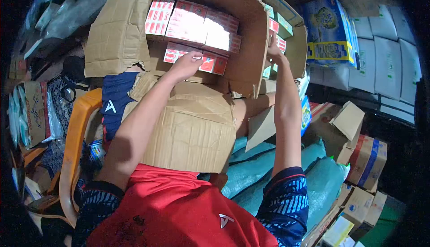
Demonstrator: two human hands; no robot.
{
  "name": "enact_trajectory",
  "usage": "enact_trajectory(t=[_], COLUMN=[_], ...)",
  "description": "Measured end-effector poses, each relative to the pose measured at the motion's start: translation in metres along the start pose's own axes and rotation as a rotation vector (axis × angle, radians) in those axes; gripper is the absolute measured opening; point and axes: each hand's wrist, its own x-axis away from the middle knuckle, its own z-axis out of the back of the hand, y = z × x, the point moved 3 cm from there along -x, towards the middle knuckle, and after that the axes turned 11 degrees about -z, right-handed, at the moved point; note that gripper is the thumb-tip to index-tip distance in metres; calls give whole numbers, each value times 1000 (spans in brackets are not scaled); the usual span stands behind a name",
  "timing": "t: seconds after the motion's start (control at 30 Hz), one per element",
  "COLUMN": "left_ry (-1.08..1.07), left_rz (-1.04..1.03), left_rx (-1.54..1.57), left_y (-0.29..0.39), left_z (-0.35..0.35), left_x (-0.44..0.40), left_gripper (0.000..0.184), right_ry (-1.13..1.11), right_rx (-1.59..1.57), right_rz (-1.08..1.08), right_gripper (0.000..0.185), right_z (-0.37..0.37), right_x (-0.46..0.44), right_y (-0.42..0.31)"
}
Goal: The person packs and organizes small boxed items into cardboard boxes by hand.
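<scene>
A large open cardboard box (pixel 246 32) lies before me, with stacked red and white packs (pixel 188 21) inside. My left hand (pixel 187 66) is at the lower row of packs, its fingers curled; whether it grips one is not clear. My right hand (pixel 274 52) reaches past the large box's right wall into a smaller open box (pixel 298 45). That smaller box holds red and white packs and green ones (pixel 283 24). The right fingers touch the packs there and are partly hidden by the wall, so their grip cannot be made out.
An orange plastic chair (pixel 74 148) stands at the left. Teal sacks (pixel 322 180) lie below my right arm. Blue and yellow packages (pixel 329 32) and white packages (pixel 387 63) are stacked at the upper right. More cartons (pixel 367 162) sit at the right.
</scene>
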Motion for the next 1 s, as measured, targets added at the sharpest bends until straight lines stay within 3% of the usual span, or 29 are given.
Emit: enact_trajectory(t=[0.1, 0.13, 0.17, 0.23, 0.33, 0.43, 0.5, 0.57, 0.67, 0.8, 0.9, 1.0], left_ry=[-3, 0, -7, -13, -21, -57, -88, -158, -204, -370, -524, -308], left_rz=[-9, -17, -16, -15, -17, -47, -100, -63, -12, 4, 4, -340], left_rx=[-11, -9, -14, -29, -92, -101, -47, 132, 435, 844, 938, 640], left_y=[0, -1, -2, 1, 3, 11, 25, 31, 50, 77, 89, 133], left_z=[-1, -1, -2, -3, -5, -6, -8, -11, -11, -1, 1, 5], left_x=[-2, -3, -4, -4, -6, -4, 2, -4, 1, 31, 39, 84], left_gripper=[47, 47, 47, 47, 47, 48, 49, 52, 72, 102, 110, 103], right_ry=[219, 198, 374, 448, 492, 667, 598, 531, 390, 73, -121, -358], right_rx=[140, -122, 59, -96, -292, -439, -608, -753, -861, -1068, -1066, -1214], right_rz=[89, 125, 60, 1, 225, 121, 215, 207, 461, 608, 630, 543], right_gripper=[125, 117, 117, 113, 109, 100, 95, 92, 84, 78, 71, 68], right_z=[5, 4, 8, -5, -5, 8, 17, -7, -25, -64, -109, -150], right_x=[-26, -18, -13, 45, 77, 99, 106, 178, 233, 290, 321, 328], right_y=[37, 47, 53, 13, 2, 11, 16, -57, -101, -152, -177, -187])
